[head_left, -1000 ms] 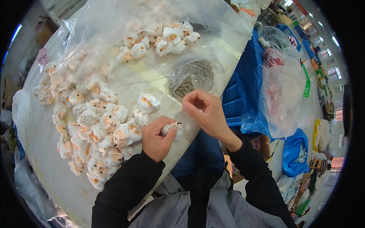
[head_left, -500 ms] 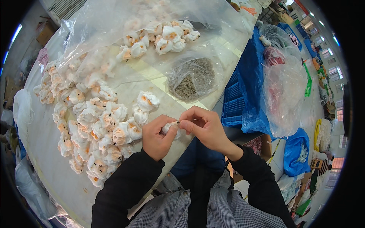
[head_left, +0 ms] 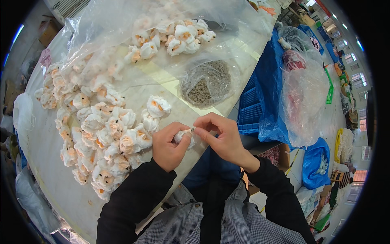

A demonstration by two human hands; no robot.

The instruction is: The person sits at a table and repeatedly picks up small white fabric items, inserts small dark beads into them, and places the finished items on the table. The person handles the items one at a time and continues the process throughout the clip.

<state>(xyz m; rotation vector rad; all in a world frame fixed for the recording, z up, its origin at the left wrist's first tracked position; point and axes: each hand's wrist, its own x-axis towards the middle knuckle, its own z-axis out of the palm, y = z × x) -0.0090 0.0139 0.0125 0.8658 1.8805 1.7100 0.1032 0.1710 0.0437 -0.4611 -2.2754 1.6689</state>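
Near the table's right edge, my left hand [head_left: 167,147] is closed round a small white fluffy plush piece [head_left: 186,137]. Thumb and fingertips of my right hand [head_left: 222,137] pinch together at the piece's upper edge, where a tiny dark tip shows; whether it is a separate part I cannot tell. Left of my hands lies a heap of similar plush pieces [head_left: 103,140], white with peach patches and small dark spots. One loose plush piece [head_left: 158,106] rests just beyond my left hand. Past my right hand sits a clear plastic bag [head_left: 209,81] of small grey-brown bits.
A large clear plastic sheet [head_left: 105,28] covers part of the pile at the table's [head_left: 48,162] far side. To the right stand a blue crate [head_left: 248,110] with blue and clear plastic bags, and a blue sack [head_left: 315,171] on the floor.
My right fingertips have shifted slightly up and right at the plush piece's edge, and a little more of the white piece shows. My left hand keeps its hold.
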